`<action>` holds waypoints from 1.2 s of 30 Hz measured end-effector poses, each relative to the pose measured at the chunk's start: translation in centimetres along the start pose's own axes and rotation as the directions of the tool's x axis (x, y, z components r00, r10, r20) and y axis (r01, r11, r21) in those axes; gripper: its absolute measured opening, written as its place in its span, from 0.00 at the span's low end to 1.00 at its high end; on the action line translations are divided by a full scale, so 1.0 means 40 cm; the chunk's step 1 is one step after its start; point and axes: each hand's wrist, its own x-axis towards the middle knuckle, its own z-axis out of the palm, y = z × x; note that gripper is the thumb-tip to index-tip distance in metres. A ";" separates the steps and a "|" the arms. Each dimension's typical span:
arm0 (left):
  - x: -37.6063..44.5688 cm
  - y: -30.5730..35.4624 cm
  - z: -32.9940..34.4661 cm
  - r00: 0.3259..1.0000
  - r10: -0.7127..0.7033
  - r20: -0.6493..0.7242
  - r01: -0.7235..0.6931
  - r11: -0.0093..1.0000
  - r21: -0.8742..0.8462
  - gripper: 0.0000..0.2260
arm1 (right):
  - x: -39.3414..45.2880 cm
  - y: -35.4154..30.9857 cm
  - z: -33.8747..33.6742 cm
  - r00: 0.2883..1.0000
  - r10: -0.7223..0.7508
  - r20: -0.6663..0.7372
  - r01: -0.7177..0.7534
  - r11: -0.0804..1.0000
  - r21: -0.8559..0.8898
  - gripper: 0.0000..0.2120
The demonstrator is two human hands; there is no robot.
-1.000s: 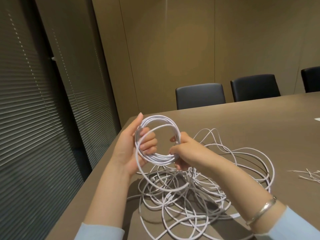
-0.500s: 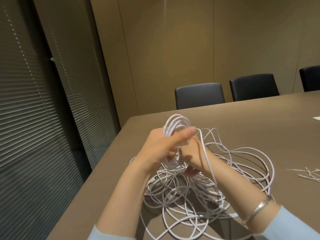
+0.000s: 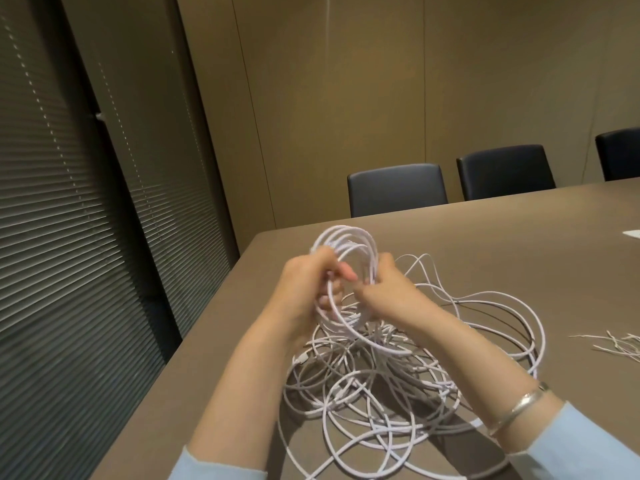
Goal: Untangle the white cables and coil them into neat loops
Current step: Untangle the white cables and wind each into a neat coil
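Note:
A coil of white cable [image 3: 349,239] stands upright above the table, held between both hands. My left hand [image 3: 304,289] grips the coil's left side with curled fingers. On the right side, my right hand [image 3: 388,292] grips the coil, its fingers partly hidden behind the strands. One strand runs from the coil down into a large tangle of white cables [image 3: 381,386] lying on the brown table [image 3: 485,244] beneath my forearms. Loose loops of the tangle spread to the right.
Thin white ties [image 3: 620,346] lie at the table's right edge. A white paper corner [image 3: 632,233] shows far right. Three dark chairs [image 3: 396,188] stand along the far side. The table's left edge drops off beside window blinds [image 3: 69,237].
My left hand turned over with the coil, from palm facing me to back of the hand facing me. The coil swung from face-on to nearly edge-on. Both hands kept hold.

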 end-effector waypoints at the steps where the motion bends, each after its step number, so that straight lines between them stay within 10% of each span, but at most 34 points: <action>1: 0.003 0.005 -0.019 0.999 -0.035 0.032 0.039 0.990 -0.133 0.10 | -0.016 -0.025 -0.013 0.998 -0.050 0.039 0.046 0.994 0.095 0.19; 5: 0.016 -0.001 -0.072 0.986 -0.100 0.131 0.150 0.874 -0.461 0.14 | -0.059 -0.071 -0.047 0.952 -0.302 0.057 0.253 0.875 0.413 0.31; 10: 0.018 -0.003 -0.071 0.973 -0.157 0.167 0.223 0.822 -0.524 0.20 | -0.054 -0.073 -0.043 0.868 -0.493 -0.053 0.495 0.853 0.166 0.23; 17: 0.009 0.012 -0.085 0.939 -0.185 0.288 0.324 0.755 -0.570 0.21 | -0.054 -0.065 -0.035 0.887 -0.454 -0.080 0.460 0.885 0.075 0.16; 23: 0.013 0.013 -0.089 0.960 -0.146 0.240 0.264 0.760 -0.594 0.22 | -0.068 -0.085 -0.031 0.950 -0.232 0.209 0.005 0.681 0.733 0.16; 29: 0.021 0.002 -0.097 0.959 -0.181 0.220 0.283 0.700 -0.656 0.24 | -0.079 -0.102 -0.030 0.936 -0.100 0.337 -0.263 0.436 0.861 0.23; 36: 0.017 0.012 -0.100 0.957 -0.231 0.177 0.291 0.754 -0.588 0.18 | -0.068 -0.099 -0.042 0.902 -0.089 0.422 -0.328 0.493 0.806 0.19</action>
